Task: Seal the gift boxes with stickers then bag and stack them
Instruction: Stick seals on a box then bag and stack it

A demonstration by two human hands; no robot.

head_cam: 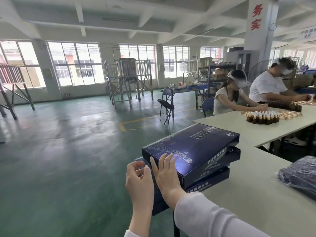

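Around: a heap of dark bags (301, 177) lies on the table (242, 199), to the right of the boxes and well apart from them. Farther away stand brown bottles (263, 118) in groups, and two seated people (227, 98) work there.
In the way: nothing lies between the hands and the stack (213, 177).
Edges: the stack sits at the table's left corner. Its near-left part sticks out past the edge, over the green floor (68, 134).
Open room: bare table between stack and bags; wide floor on the left, with a folding chair (166, 105) far off.
Top box (193, 147): dark blue, lid up, lying a little skew on the boxes under it. Its long axis runs from near-left to far-right, and the printed side wall faces right.
Right hand (164, 171): flat on the near-left corner of the top box, fingers straight and pressing the lid.
Left hand (138, 178): just beside the right one, at the stack's left edge. The fingers are loosely curled and nothing is seen in them.
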